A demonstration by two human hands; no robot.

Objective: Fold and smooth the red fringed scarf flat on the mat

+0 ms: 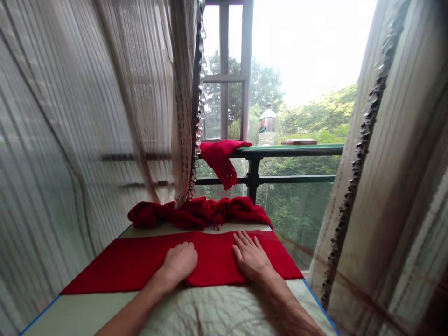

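Note:
A long red scarf [213, 261] lies spread flat across the light-coloured table [98, 310], reaching from its left edge to its right edge. My left hand [182, 261] is closed on the scarf left of its middle, knuckles up, its fingertips tucked down against the cloth and out of sight. Flat on the scarf's right part rests my right hand [252, 255], fingers stretched and spread toward the far edge. Between the hands the cloth shows a slight raised fold. Behind it a second, crumpled red scarf [206, 212] with fringe lies along the table's far end.
Another red fringed cloth [224, 158] hangs over the dark green railing [297, 150] past the table. On the railing's ledge stand a plastic bottle [268, 126] and a flat brown item [299, 141]. Sheer curtains [87, 116] with beaded trim hang on both sides, close to the table.

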